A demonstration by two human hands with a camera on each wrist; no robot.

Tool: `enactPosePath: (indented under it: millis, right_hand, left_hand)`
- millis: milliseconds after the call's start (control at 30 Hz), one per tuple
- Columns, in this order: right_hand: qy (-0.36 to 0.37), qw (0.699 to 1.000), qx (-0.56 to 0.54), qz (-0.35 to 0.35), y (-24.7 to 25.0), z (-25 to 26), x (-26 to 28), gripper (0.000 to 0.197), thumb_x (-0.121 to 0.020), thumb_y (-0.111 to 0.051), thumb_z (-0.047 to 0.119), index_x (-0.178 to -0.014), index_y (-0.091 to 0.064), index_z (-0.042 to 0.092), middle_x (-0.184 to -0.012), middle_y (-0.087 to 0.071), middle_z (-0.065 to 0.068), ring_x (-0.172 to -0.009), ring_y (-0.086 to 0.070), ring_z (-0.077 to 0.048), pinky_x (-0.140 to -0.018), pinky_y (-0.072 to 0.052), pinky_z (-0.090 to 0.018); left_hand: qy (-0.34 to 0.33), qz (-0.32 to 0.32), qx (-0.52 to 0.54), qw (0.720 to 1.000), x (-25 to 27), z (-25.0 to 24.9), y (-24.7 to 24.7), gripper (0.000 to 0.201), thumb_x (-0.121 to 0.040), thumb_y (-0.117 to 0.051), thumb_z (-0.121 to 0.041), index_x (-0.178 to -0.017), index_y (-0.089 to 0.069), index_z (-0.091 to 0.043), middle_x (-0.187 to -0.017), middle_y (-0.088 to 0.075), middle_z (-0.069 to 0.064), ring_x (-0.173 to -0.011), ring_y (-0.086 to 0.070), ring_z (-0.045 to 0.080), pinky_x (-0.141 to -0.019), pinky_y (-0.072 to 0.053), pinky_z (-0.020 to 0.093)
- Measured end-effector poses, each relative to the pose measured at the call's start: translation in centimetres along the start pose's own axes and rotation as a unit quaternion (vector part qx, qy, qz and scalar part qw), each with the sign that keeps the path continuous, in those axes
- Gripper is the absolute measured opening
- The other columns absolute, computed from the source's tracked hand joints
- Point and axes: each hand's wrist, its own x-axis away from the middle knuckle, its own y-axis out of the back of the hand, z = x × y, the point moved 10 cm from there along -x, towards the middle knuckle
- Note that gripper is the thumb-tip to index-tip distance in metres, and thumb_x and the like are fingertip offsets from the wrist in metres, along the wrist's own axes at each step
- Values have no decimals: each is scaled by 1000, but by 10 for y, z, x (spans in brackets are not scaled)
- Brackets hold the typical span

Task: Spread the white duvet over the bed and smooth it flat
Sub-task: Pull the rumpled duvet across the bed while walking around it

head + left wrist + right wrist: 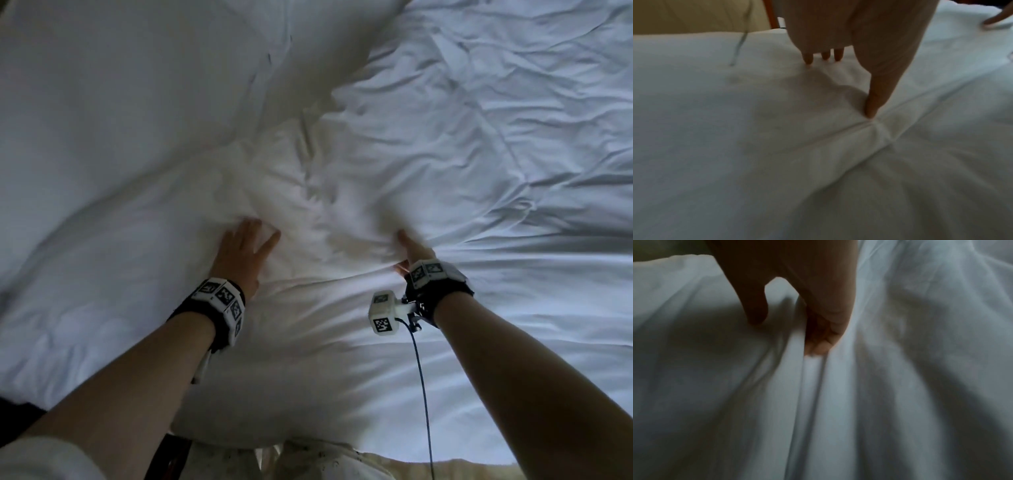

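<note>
The white duvet (445, 154) covers nearly the whole head view, wrinkled on the right and bunched into a creased mound in the middle. My left hand (245, 246) lies flat on it at the mound's left, fingers spread. In the left wrist view the left hand (849, 48) has straight fingers (871, 110) pressing into the duvet (777, 162). My right hand (409, 250) is at the mound's right, its fingers buried in the fabric. The right wrist view shows the right hand (818, 313) gripping a long fold of the duvet (900, 386), with creases radiating from it.
The duvet's near edge hangs over the bed at the bottom, above a beige floor (342, 462). A dark shape (17, 421) sits at the lower left. A thin cable (423, 377) hangs from my right wrist. An orange wooden post (772, 14) stands beyond the bed.
</note>
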Motion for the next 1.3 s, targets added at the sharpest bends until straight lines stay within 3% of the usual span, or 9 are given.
enactPosePath:
  millis: [167, 300, 400, 600, 733, 800, 933, 1067, 1300]
  right_hand:
    - [13, 999, -40, -7, 6, 20, -9, 18, -83, -60, 23, -90, -58, 6, -60, -59, -6, -51, -56, -15, -88, -53, -37]
    - [-7, 998, -61, -4, 12, 26, 2, 17, -93, -47, 8, -80, -53, -1, -76, -51, -8, -63, -52, -14, -91, -53, -37]
    - [27, 998, -60, 11, 11, 69, 24, 21, -95, -44, 12, -75, -43, 20, -83, -49, -1, -66, -57, -10, -63, -51, -25]
    - [203, 970, -133, -1, -16, 257, 124, 31, -94, -41, -2, -70, -38, 17, -66, -56, 1, -57, -59, -12, -60, -40, -26]
    - [397, 901, -173, 37, -59, 394, 228, 39, -88, -45, -14, -58, -40, 11, -37, -52, 10, -46, -58, -4, -53, -48, -20]
    - [471, 867, -138, 80, -97, 432, 282, 31, -89, -40, -18, -71, -57, 0, -52, -62, 9, -56, -62, -2, -61, -50, -12]
    - [518, 839, -8, 167, -179, 434, 339, 40, -96, -39, -5, -135, -47, 0, -118, -56, -15, -91, -56, -11, -63, -43, 0]
    - [422, 884, 56, 193, -211, 386, 311, 34, -99, -42, 8, -131, -51, 1, -98, -56, -13, -69, -51, -2, -42, -40, -3]
    - [310, 932, 110, 152, -188, 314, 260, 18, -97, -45, 19, -108, -58, 14, -72, -58, 0, -64, -53, -9, -60, -36, -23]
  left_hand:
    - [-48, -54, -18, 997, -11, -3, 26, 74, -59, -83, -15, -128, -55, -16, -123, -58, 13, -108, -59, 35, -86, -52, 44]
    - [-15, -32, 73, 997, -23, 10, 57, 37, -89, -53, -19, -126, -53, -16, -127, -52, 7, -117, -50, 29, -88, -47, 38]
    - [3, -80, 132, 988, -35, 36, 109, 29, -91, -49, -22, -118, -58, -15, -123, -53, 7, -116, -50, 29, -90, -47, 39]
    - [75, -213, 234, 946, -25, 137, 273, 21, -89, -53, -15, -104, -65, -8, -112, -60, 17, -103, -58, 36, -82, -46, 37]
    - [156, -288, 310, 892, 1, 243, 355, 18, -86, -52, -13, -91, -66, -3, -100, -66, 21, -93, -61, 38, -77, -48, 40]
    - [217, -305, 351, 858, 20, 299, 367, 23, -88, -52, -13, -100, -66, 1, -106, -65, 23, -98, -61, 39, -78, -46, 41]
    - [327, -255, 337, 845, 41, 371, 336, 37, -93, -52, -12, -126, -53, 4, -130, -53, 27, -120, -52, 39, -99, -42, 43]
    - [321, -180, 331, 869, 32, 372, 307, 47, -94, -52, -24, -134, -43, -1, -138, -46, 24, -126, -46, 40, -103, -37, 45]
    - [289, -133, 313, 895, 28, 342, 267, 41, -94, -50, -15, -131, -46, 2, -139, -44, 23, -127, -43, 38, -104, -35, 41]
